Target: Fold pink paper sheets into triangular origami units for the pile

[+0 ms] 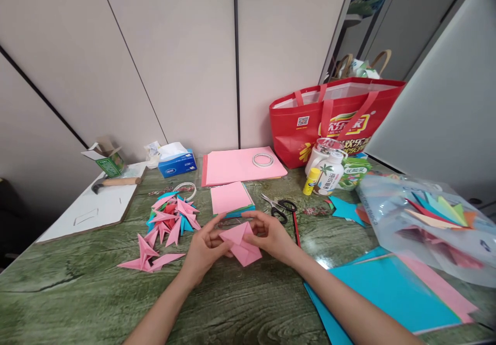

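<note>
Just in front of the paper stack point(231, 198), a folded pink paper point(245, 252) was held.
Left hand point(203, 249) and right hand point(274, 235), partly curled, pinched opposite sides, likely to steady the folds; scissors point(276, 205) lay right of the paper stack, folded pieces point(175, 231) left, perhaps leaving working room.

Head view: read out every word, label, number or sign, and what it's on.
"欢乐家", with "HUAN" below, partly covered: red bag.
QR code: red bag too; its caption is too small.
"优酸乳": green carton.
Too small or blurred: blue tissue box, white bottle, yellow stick, plastic bag, open box.
</note>
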